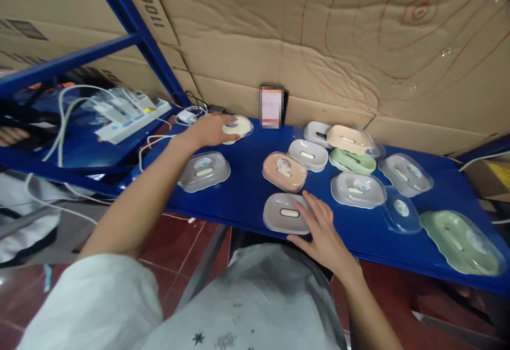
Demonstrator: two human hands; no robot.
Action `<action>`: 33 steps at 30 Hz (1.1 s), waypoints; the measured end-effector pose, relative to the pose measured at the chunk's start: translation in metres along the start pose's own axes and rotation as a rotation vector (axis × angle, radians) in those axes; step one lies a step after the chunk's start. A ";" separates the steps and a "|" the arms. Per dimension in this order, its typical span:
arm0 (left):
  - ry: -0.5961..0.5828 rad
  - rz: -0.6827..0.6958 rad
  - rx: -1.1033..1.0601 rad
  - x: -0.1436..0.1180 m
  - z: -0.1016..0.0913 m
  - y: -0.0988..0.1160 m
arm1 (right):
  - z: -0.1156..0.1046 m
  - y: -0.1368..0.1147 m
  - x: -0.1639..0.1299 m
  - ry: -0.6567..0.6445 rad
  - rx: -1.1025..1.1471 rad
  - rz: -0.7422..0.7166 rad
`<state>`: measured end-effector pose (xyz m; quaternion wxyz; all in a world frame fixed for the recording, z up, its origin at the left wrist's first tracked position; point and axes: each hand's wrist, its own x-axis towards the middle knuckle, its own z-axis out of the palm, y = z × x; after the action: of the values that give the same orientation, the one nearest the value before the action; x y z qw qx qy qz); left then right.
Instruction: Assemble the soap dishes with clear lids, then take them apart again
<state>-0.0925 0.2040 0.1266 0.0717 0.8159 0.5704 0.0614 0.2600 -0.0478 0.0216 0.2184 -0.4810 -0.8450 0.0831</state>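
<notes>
At the back left of the blue table, my left hand (212,129) has its fingers and thumb round the left side of a cream soap dish (242,128) with a clear lid. At the front edge, my right hand (321,225) grips the right end of a grey soap dish (279,214); no clear lid shows on it. Just behind that one lies a peach soap dish (281,177), its clear lid bearing a round sticker. A lidded grey soap dish (213,172) sits below my left forearm.
More dishes crowd the right: a white one (307,151), a green one (354,164), and a larger green one (458,244) at the edge. A loose clear lid (400,212) lies among them. A phone (272,107) leans on the cardboard. Power strips (133,119) and white cables fill the left.
</notes>
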 end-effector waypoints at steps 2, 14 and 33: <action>0.060 0.081 -0.053 -0.047 -0.002 0.017 | 0.001 0.001 0.000 0.046 0.032 0.001; 0.097 0.636 -0.396 -0.144 0.099 0.139 | -0.003 0.009 -0.011 0.156 0.100 -0.036; 0.181 0.614 -0.107 -0.160 0.126 0.143 | -0.012 0.019 -0.015 0.069 0.048 -0.121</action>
<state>0.0078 -0.0013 0.0265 0.0414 0.9361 0.2978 0.1824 0.2867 -0.0516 0.0216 0.2636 -0.4262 -0.8623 0.0730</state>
